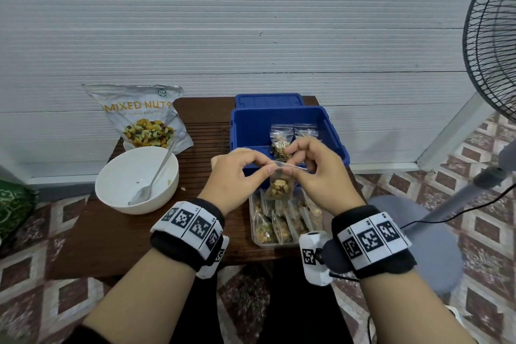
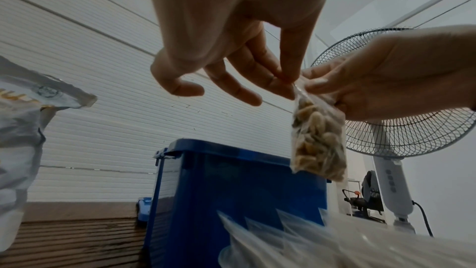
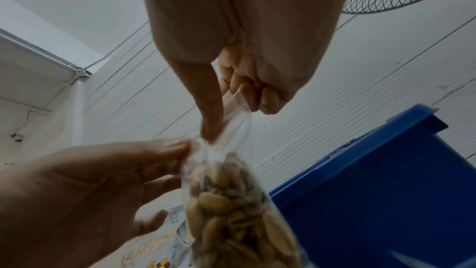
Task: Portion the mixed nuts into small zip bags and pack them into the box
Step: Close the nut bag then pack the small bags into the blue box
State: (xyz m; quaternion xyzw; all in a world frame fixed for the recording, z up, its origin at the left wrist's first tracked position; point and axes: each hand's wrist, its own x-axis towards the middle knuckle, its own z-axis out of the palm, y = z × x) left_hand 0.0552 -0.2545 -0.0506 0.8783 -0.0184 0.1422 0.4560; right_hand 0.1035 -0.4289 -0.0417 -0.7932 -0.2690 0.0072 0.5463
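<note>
Here's the small zip bag [image 1: 280, 186] of nuts, hanging in the air just in front of the blue box [image 1: 287, 131] and above the clear tray [image 1: 258, 243] of filled bags. The nuts sit heavy in the lower half, the top strip stretched flat between two hands, which is how you'd hold it to run the seal shut. Whether the zip is fully closed, I can't tell from here.

The left hand [image 1: 237, 176] pinches one end of the strip between thumb and forefinger; the left wrist view shows its other fingers [image 2: 231, 87] splayed loose, out of the way. The right hand [image 1: 315, 173] pinches the other end, thumb pressed to the plastic, remaining fingers curled in behind it on the right wrist view. Both grips are on the bag, neither on anything else.

Behind them, the box stands open with two filled bags [image 1: 293, 139] propped upright against its far wall, its lid [image 1: 268, 100] lying flat behind. So packing has begun, and the tray near the person holds a good stack waiting to go across, judging by the layout.

Off to the left, the white bowl [image 1: 117, 190] looks nearly scraped out, a spoon [image 1: 153, 179] leaning inside, a crumb or two left. The mixed nuts pouch [image 1: 142, 117] stands behind it. All of this sits on a dark wooden table [image 1: 97, 232], and a fan [image 1: 491, 42] looms on the right.

My read: press the seal along, then drop this one in beside the two.
</note>
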